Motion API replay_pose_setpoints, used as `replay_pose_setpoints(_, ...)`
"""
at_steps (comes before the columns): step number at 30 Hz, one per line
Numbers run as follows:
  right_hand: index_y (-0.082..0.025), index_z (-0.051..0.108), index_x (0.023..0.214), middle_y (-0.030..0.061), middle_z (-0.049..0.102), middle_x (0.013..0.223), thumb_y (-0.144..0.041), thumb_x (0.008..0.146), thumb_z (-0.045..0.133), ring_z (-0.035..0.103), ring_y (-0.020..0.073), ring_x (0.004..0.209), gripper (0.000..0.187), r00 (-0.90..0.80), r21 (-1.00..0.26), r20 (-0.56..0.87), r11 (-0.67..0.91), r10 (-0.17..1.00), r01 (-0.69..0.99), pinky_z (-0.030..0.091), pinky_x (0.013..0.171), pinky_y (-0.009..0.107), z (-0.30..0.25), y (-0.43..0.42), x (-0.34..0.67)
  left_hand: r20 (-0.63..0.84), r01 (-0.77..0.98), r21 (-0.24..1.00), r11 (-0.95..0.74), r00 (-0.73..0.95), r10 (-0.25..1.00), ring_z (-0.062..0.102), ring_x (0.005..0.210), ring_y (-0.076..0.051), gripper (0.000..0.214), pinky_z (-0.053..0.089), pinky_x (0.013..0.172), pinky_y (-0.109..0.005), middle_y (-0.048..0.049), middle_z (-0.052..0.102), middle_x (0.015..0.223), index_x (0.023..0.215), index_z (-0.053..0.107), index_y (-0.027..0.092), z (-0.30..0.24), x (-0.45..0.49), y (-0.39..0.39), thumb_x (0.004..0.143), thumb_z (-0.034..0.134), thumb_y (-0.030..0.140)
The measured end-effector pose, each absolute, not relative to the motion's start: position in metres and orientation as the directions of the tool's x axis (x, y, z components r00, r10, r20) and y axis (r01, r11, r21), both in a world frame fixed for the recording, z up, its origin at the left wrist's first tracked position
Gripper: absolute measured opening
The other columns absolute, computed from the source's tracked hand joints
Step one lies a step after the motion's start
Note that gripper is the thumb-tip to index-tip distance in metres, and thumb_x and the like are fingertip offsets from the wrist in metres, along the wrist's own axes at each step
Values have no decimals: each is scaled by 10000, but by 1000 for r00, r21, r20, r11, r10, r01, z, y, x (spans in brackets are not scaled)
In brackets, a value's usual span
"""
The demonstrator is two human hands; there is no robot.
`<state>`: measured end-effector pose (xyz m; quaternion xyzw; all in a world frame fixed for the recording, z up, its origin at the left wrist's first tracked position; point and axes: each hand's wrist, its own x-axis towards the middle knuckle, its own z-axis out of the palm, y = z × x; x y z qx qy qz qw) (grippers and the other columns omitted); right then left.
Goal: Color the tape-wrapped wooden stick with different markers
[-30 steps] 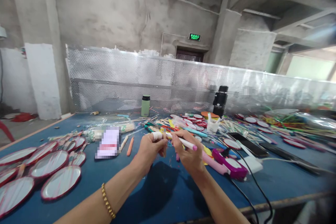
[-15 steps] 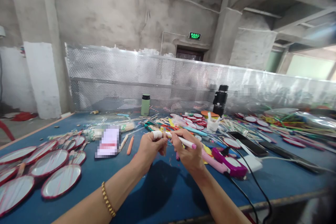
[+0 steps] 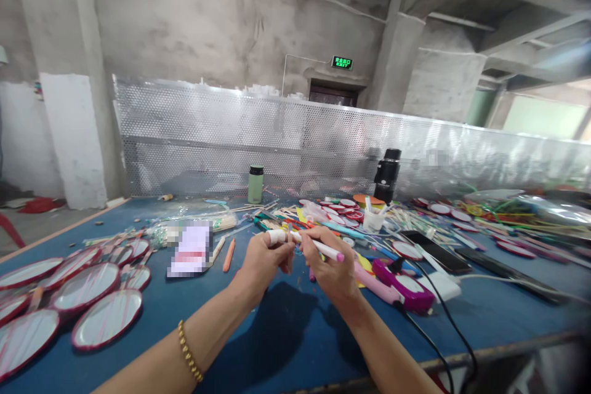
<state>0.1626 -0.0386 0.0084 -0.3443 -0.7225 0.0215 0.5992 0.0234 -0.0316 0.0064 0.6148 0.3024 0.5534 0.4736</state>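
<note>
My right hand [image 3: 333, 268] grips a white marker pen [image 3: 329, 247] with a pink end, its other end toward the left hand. My left hand [image 3: 262, 261] is closed in a pinch on a small flat stick [image 3: 290, 233], mostly hidden by the fingers. White tape [image 3: 276, 236] wraps a finger of that hand. The two hands are close together above the blue table. An orange stick [image 3: 229, 255] lies on the table left of my left hand. To the right of my right hand is a pink glue gun [image 3: 376, 283] with a purple part.
Round red-rimmed discs [image 3: 108, 319] cover the table's left side. A blurred-out phone-like item [image 3: 189, 249], a green bottle [image 3: 255, 184], a black flask [image 3: 386, 175], a white cup [image 3: 373, 220] of pens and a black phone [image 3: 436, 251] stand or lie around. Black cables [image 3: 455, 323] hang over the front edge.
</note>
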Motion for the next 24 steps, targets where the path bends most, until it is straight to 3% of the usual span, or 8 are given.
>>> replay_pose_setpoints(17, -185, 627, 798, -12, 614, 607, -278, 890, 542, 515, 79, 434, 156, -54, -398, 878, 790, 475, 466, 417, 407, 188, 8, -36, 162, 392, -143, 918, -370, 201, 898, 455, 431, -103, 261, 381, 486, -236, 11, 545, 442, 543, 556, 166, 4, 24, -30, 754, 624, 303)
replay_pose_setpoints(24, -190, 625, 777, -22, 586, 552, -293, 887, 548, 514, 88, 428, 169, -28, -455, 845, 744, 535, 490, 400, 391, 191, 11, -40, 162, 385, -151, 921, -360, 209, 899, 467, 434, -103, 225, 386, 488, -236, 14, 546, 449, 574, 580, 160, 4, 24, -30, 744, 631, 298)
